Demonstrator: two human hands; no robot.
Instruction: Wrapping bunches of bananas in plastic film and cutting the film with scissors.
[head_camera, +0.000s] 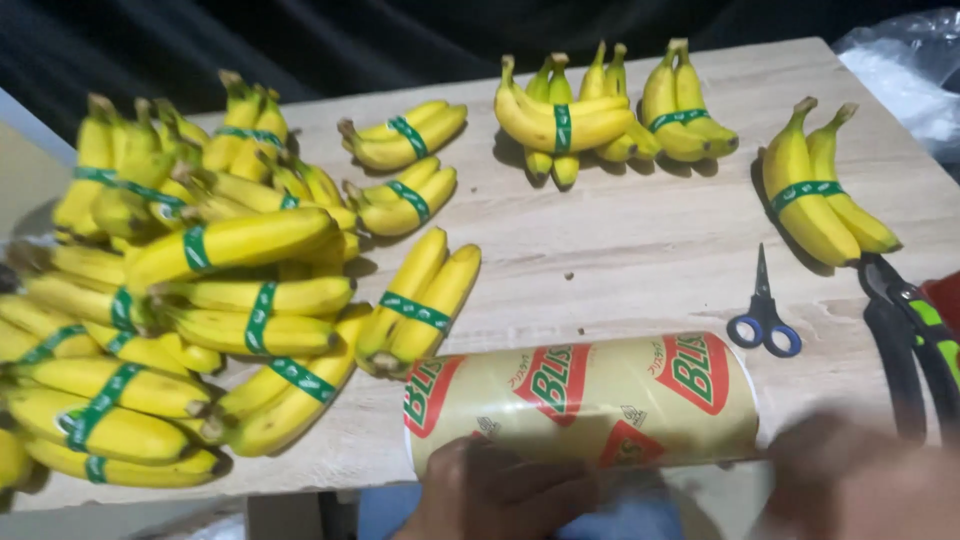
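Observation:
A fat roll of clear wrap (585, 398) with red, green and yellow printing lies across the near edge of the light wooden table (620, 250). My left hand (495, 495) reaches up to its lower edge and touches it. My right hand (860, 485), blurred, is at the roll's right end; whether it grips is unclear. To the left of the roll lies a pair of yellow bananas (415, 305) bound with green tape.
A large pile of green-taped banana pairs (170, 290) fills the left side. More taped bunches (590, 115) lie at the back and one (820, 185) at the right. Blue-handled scissors (765, 320) and a black-and-green tape tool (915, 335) lie right of the roll. A plastic bag (905, 70) is far right.

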